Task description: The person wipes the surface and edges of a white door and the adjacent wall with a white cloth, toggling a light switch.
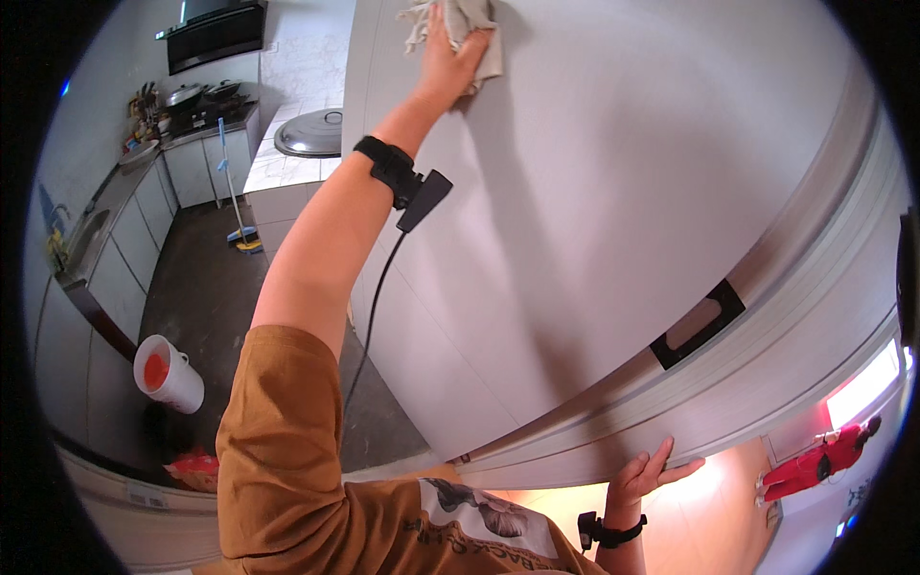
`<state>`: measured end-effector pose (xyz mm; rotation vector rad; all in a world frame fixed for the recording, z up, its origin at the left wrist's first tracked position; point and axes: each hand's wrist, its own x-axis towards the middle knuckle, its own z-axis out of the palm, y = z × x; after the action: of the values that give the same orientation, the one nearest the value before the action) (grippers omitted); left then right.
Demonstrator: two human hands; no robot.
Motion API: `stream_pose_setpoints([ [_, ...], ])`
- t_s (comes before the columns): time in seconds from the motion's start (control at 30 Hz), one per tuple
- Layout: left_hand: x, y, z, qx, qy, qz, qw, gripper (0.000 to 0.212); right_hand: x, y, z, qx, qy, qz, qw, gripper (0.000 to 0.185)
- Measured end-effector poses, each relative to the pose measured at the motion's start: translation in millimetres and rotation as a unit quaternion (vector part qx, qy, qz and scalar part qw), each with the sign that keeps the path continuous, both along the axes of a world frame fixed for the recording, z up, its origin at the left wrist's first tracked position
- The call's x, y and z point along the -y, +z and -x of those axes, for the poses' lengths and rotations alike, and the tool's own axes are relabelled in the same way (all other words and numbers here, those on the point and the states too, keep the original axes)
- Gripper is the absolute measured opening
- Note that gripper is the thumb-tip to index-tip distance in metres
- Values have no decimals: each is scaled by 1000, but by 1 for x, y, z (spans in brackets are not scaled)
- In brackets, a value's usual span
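Observation:
My left hand [453,54] presses a crumpled beige cloth [474,14] against the upper part of a large pale door panel [611,180], arm stretched out. The thumb and fingers lie over the cloth. A black strap with a cabled device [424,201] is on that forearm. At the lower right, my right hand [647,471] touches the edge of the pale door frame [560,460], fingers spread and holding nothing; its wrist bears a similar black strap [622,535]. A black plate with a rectangular cutout [697,323] is set in the frame beside the panel.
On the left is a kitchen with a counter [90,241], stove [208,118], range hood [215,36] and large metal lid [309,133]. A white bucket [176,381] and a broom [228,172] stand on its dark floor. Another person in red [819,460] is at far right.

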<state>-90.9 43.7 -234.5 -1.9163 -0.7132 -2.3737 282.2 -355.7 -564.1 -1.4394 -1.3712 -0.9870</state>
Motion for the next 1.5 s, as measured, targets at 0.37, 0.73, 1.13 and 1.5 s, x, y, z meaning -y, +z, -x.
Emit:
stream_pose_setpoints([
  [0.37,-52,-68,64,116,-76,146,980,49,-1,13,14,-13,5,-2,1000,45],
  [0.73,82,-73,-10,-24,-92,87,992,57,-3,22,11,-9,118,-18,993,41],
  [1.13,171,64,-88,-232,10,-200,952,55,5,22,18,10,133,3,991,44],
  [1.5,47,148,-28,-135,50,-261,955,60,24,70,38,-147,-163,-10,976,55],
])
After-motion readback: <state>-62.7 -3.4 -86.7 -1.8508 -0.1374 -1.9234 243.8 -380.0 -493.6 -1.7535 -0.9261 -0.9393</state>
